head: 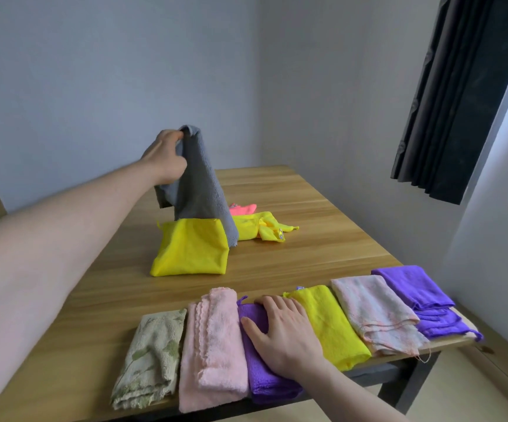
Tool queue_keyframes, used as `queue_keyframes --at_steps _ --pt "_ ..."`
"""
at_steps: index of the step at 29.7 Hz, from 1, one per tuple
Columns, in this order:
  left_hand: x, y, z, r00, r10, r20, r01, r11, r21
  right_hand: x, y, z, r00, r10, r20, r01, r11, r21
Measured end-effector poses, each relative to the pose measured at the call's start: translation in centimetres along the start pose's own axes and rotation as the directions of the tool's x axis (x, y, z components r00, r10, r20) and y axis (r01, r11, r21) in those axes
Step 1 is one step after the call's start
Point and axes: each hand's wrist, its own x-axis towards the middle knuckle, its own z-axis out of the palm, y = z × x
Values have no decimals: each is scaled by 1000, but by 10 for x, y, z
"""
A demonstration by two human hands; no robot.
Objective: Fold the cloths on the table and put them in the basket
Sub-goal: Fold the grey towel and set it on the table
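Pinching limp grey terry cloth [199, 190], left hand [164, 156]

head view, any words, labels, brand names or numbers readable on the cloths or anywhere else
No readable text anywhere in this view.
Small tag on the crumpled yellow cloth at the far side of the wooden table: a printed patch shows, too small and blurred to read.
Small purple tag at the top edge of the folded yellow cloth in the front row: too blurred to read.

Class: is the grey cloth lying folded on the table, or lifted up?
Lifted. The left hand pinches the grey cloth at its top, and it hangs down unfolded, its lower edge behind the folded yellow cloth.
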Motion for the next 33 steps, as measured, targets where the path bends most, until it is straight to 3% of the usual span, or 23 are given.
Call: queue_keyframes --at_steps 12,16,21,24,33 --pt "4 81 -83 977 135 -165 -140 990 -19 4 -2 -2 999 24 34 -24 1000 13" --pt "1 112 -105 961 191 -201 -201 979 -31 21 -7 -22 996 82 29 -86 970 227" --pt "-4 138 -122 927 256 -273 -271 963 -15 60 -29 -113 971 172 -167 -59 846 530" --pt "-10 145 -129 908 248 -338 -270 963 -18 78 -48 -172 957 198 -214 -20 776 630" --pt "-32 159 -134 920 249 -303 -299 945 -132 80 -104 -239 954 1 -299 148 867 475"
